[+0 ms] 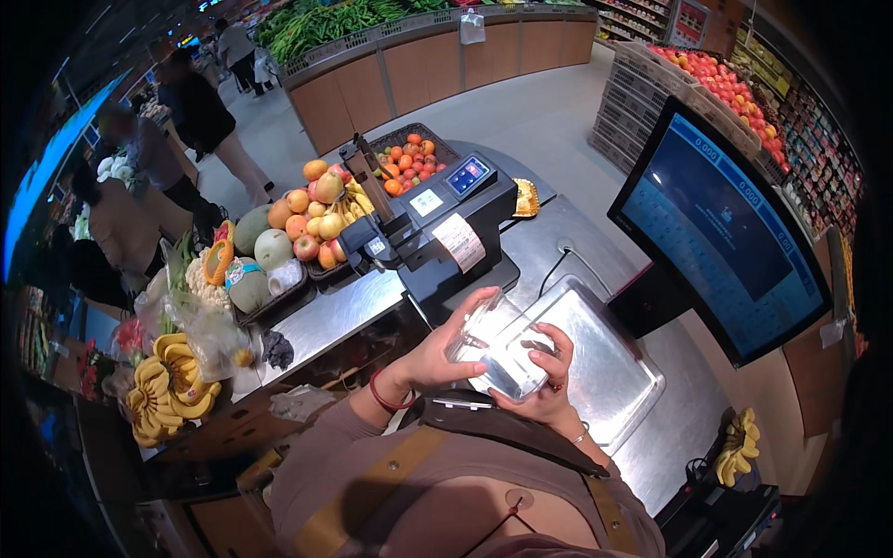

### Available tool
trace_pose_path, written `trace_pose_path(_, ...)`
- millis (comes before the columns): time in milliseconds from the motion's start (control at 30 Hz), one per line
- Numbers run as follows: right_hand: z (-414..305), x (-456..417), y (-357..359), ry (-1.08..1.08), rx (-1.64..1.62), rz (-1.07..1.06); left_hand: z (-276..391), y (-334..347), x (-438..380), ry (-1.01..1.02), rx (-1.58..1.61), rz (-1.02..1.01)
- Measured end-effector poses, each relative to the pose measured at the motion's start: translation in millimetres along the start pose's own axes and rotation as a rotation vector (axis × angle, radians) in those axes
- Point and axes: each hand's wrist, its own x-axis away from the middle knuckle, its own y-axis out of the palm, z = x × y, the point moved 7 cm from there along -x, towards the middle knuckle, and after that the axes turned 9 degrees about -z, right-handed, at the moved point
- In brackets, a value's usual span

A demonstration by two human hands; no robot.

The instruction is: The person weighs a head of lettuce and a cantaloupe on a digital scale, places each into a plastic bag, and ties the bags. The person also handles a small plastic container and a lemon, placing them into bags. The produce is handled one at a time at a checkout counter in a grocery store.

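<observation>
Both my hands hold a clear plastic container (504, 349) in front of my chest, tilted and shining under the light. My left hand (457, 345) grips its left side, thumb on the near face. Around the right side curl the fingers of my right hand (548, 373). What the container holds, if anything, is lost in glare. Below and to the right of it lies the steel weighing plate (600, 363) of a scale. A dark label printer (446, 209) stands just beyond my left hand, with a printed paper label (459, 240) hanging out of its front.
A tilted display screen (725, 230) rises at the right. Mixed fruit (324, 209) and melons (251, 282) crowd the counter's far left, with bananas (171, 387) nearer. More bananas (738, 446) lie at lower right. Several people (199, 104) are in the aisle. Stacked crates (631, 104) hold fruit.
</observation>
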Motion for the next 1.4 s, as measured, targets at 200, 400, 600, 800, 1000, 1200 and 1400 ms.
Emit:
trace_pose_path(200, -6.8, -10.4, -2.8, -0.083, 0.046, -0.138, 0.7, -1.7, 6.3, 0.015, 0.057, 0.010)
trace_pose_path(400, 0.5, -1.3, 2.3, -0.042, 0.089, -0.120, 2.4, -4.1, 4.4, -0.069, -0.082, 0.037)
trace_pose_path(600, -5.8, -6.1, -1.9, -0.056, 0.092, -0.093, 3.5, -2.3, 3.0, -0.044, 0.025, 0.032)
trace_pose_path(800, -15.4, -9.8, 1.8, -0.162, 0.186, -0.166, -9.2, -4.4, 5.3, -0.084, 0.291, 0.013)
trace_pose_path(1000, -6.4, -10.5, 6.1, -0.086, 0.101, -0.187, -5.6, -11.1, 10.7, -0.010, 0.107, 0.094)
trace_pose_path(1200, -2.2, -4.3, 6.7, -0.066, 0.072, -0.126, -6.5, -12.2, 10.3, -0.077, 0.036, 0.115)
trace_pose_path(1400, 0.1, -5.7, 1.1, -0.022, 0.017, -0.132, 11.6, -0.3, 7.0, -0.029, -0.006, -0.027)
